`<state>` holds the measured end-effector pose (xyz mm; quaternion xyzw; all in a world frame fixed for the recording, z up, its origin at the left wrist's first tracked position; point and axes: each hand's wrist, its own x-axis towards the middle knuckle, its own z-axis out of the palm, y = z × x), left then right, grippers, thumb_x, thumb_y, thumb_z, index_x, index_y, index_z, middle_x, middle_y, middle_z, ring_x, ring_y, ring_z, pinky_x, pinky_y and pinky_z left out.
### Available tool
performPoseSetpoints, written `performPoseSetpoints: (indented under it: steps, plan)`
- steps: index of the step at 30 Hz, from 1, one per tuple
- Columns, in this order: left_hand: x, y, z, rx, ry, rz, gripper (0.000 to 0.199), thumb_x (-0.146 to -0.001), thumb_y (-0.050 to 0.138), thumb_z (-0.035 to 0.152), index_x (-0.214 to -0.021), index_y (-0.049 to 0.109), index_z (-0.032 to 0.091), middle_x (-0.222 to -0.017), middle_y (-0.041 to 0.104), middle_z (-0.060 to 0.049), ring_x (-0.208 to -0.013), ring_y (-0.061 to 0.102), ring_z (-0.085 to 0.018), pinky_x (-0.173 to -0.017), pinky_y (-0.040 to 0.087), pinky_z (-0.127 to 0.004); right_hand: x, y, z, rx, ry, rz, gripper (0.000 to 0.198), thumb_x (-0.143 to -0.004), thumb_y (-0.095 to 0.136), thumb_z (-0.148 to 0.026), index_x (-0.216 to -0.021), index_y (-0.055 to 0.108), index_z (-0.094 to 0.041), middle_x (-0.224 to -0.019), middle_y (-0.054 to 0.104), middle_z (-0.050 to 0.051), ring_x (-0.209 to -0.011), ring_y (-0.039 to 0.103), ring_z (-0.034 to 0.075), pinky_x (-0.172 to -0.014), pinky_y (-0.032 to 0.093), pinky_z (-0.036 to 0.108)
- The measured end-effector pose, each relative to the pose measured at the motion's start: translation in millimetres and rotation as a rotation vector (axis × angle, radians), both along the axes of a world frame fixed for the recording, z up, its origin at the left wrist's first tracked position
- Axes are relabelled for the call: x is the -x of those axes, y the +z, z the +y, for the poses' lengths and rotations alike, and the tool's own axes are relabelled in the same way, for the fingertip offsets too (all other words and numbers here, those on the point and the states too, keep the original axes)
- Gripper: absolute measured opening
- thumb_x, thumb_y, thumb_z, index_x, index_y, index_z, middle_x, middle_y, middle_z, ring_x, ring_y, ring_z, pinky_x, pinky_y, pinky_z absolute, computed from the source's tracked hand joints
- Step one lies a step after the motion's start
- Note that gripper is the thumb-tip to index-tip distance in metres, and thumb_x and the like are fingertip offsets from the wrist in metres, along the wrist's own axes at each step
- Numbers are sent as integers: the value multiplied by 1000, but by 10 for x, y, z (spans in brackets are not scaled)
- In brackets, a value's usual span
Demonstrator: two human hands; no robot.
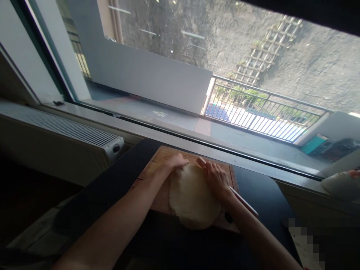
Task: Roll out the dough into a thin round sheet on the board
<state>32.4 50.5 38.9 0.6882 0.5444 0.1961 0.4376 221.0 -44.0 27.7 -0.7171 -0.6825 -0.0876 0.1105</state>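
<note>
At the far left, a white radiator (114, 144) is mounted below the window sill (168, 139). To its right, a black table (263, 191) is positioned against the sill, and a wooden cutting board (156, 159) is laid flat on it. The left hand (179, 160) is placed at the upper left edge of a dough sheet (194, 197), with its fingers bent toward the dough; whether the edge is pinched or merely touched cannot be determined. The dough sheet, pale and roughly round, is spread over the middle of the board, and its near margin is extended past the board's near edge. The right hand (218, 180) is laid, back upward, at the right margin of the dough and over a rolling pin (244, 201); whether the fingers are closed around the pin cannot be determined. The pin is set aslant, with its far end exposed beyond the fingers and its near end exposed beside the right forearm. Farther right, a metal railing (254, 112) is seen outside through the window.
</note>
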Motion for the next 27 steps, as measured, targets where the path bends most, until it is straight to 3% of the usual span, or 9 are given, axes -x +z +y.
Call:
performPoseSetpoints:
  steps: [3,7,11,16,18,23,25,27]
  plan:
    - [-39,29,0,-26,22,13,30,-76,60,37,-92,62,11,-88,63,-5,-76,60,-18,-64,48,-28,-157,-18,-342,-25,79,6,32,-96,24,-36,-93,53,-20,-88,59,4,-79,53,16,-68,35,27]
    - [188,-55,-162,-140,140,0,28,-78,51,38,-83,63,13,-78,65,-6,-69,58,-16,-54,39,-23,-190,-14,-664,-42,221,3,32,-96,25,-33,-88,53,-20,-86,57,3,-73,50,13,-67,34,25]
    - [464,-106,-305,-177,120,40,25,-69,57,39,-70,63,14,-69,64,-4,-64,57,-17,-53,36,-23,30,-9,-421,-33,233,31,35,-96,24,-33,-84,54,-21,-87,57,3,-80,50,14,-69,35,25]
    - [529,-61,-382,-164,77,85,28,-65,58,39,-77,64,15,-68,65,-3,-64,59,-17,-52,36,-23,270,123,232,38,-65,109,43,-95,19,-40,-99,56,-19,-104,58,10,-97,50,21,-82,37,33]
    - [531,-68,-373,-148,73,62,27,-66,57,39,-75,64,15,-66,64,-2,-61,57,-16,-50,35,-22,385,145,188,99,-36,145,46,-95,19,-43,-109,55,-18,-114,56,11,-108,47,23,-88,36,37]
    - [577,-218,-278,-53,64,-75,30,-72,50,42,-69,62,14,-59,60,-1,-52,51,-13,-44,31,-22,614,40,-495,145,335,121,50,-94,24,-40,-140,26,-21,-145,29,6,-133,22,18,-107,20,35]
    - [587,-281,-243,-23,64,-128,31,-73,49,42,-69,61,14,-60,60,-1,-51,50,-11,-44,30,-21,542,26,-473,167,320,111,51,-94,23,-40,-141,22,-22,-147,25,5,-136,16,18,-109,16,35]
    - [590,-317,-225,-13,54,-148,31,-73,49,42,-69,61,14,-62,60,-1,-51,49,-11,-45,30,-21,379,50,-170,165,140,114,53,-94,21,-45,-140,28,-19,-147,24,7,-137,10,22,-108,15,41]
